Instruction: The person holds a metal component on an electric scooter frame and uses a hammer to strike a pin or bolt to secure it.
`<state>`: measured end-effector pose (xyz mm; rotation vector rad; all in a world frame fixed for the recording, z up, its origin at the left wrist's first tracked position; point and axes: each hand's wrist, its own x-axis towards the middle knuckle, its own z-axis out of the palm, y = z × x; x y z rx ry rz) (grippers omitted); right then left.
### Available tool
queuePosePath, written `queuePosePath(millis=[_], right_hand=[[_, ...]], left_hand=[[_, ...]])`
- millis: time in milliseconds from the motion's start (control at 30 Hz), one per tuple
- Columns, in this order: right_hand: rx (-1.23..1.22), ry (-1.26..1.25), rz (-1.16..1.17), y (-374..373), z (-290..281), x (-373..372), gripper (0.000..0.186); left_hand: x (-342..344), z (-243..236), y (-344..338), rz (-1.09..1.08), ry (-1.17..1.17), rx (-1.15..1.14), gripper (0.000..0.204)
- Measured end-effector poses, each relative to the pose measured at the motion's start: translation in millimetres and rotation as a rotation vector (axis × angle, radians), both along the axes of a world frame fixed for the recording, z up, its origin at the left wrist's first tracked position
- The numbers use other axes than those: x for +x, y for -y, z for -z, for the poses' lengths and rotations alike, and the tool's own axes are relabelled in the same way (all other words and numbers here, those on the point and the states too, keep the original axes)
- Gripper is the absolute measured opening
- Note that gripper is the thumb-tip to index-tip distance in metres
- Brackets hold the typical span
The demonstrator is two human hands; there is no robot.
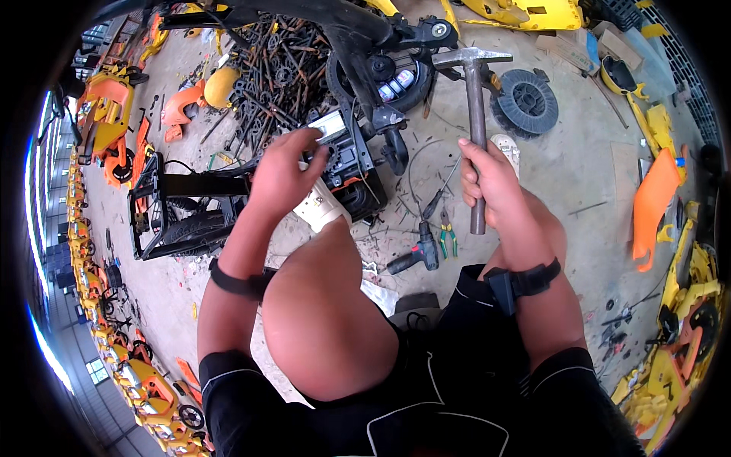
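Hammer [477, 114] upright in right hand [487, 179] grip — head above

Hammer [475, 114] grey steel, head and handle alike. Pliers [448, 238] green-handled. Drill [415, 254] black. Frame [358, 30] black. Shell panel [653, 204] orange, body parts [525, 11] yellow. Wrist straps [525, 282] black. Floor [563, 164] dusty grey-tan. Shoe [320, 206] white, probably.
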<state>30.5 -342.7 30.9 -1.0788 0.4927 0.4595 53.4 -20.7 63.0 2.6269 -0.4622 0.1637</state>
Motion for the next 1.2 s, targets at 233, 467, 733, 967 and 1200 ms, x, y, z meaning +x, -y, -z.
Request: queuePosePath(millis=[233, 467, 733, 967, 1200], right_hand=[[0.06, -0.002, 0.02, -7, 10, 3, 0.024], [0.033, 0.0, -0.008, -1, 4, 5, 0.023], [-0.045, 0.046, -0.027, 18, 13, 2, 0.02], [-0.143, 0.098, 0.014, 36, 32, 15, 0.02], [-0.099, 0.072, -0.119, -3, 19, 2, 0.02]], left_hand=[[25, 14, 68, 0.083, -0.235, -0.142, 0.028], [10, -21, 63, 0.091, -0.195, -0.144, 0.029], [-53, -231, 34, -0.038, -0.088, -0.399, 0.026], [-29, -289, 96, 0.181, -0.035, -0.001, 0.029], [12, -257, 150, 0.067, -0.36, 0.09, 0.04]])
